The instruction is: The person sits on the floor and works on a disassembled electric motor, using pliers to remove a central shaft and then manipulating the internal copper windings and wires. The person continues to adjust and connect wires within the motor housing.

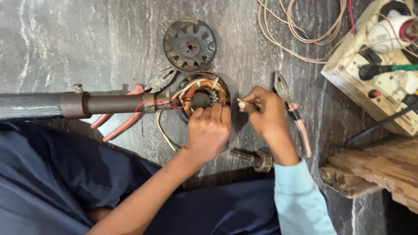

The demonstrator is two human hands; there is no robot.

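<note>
Head view shows my left hand pressed down with curled fingers on the near rim of the motor stator, its copper windings exposed, lying mid-counter. At 3 o'clock from it, my right hand pinches a thin wire end. Grey pliers lie just behind that hand. A round metal cover rests at 12 o'clock, red-handled pliers at 9 o'clock beside the dark pipe.

Left hand steadies the motor stator; right hand pinches a wire.
</note>
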